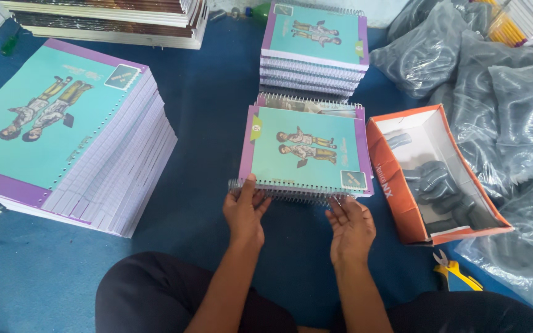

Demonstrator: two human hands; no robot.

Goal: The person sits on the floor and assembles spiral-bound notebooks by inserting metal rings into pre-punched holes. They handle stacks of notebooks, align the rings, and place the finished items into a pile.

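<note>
Both hands sit at the lower centre of the frame: the left hand (245,213) pinches the grey plastic spiral coil (285,193) with thumb on top, while the right hand (351,227) lies flat and open-fingered against the coil's other end. That coil runs along the near edge of a teal-and-purple covered notebook (306,150), which lies on another just above centre. To seat it well, I judge both ends should be steadied evenly so the loops stay in their punched holes. Right of the hands, yellow-handled pliers (454,272) lie near an orange cardboard box (396,197) holding cut coil pieces. Clear plastic bags of grey coils (501,105) fill the right side. Left stands a tall stack of unbound notebooks (69,135); a bound stack (314,49) sits at upper centre. Everything rests on a blue carpeted floor (205,111).
</note>
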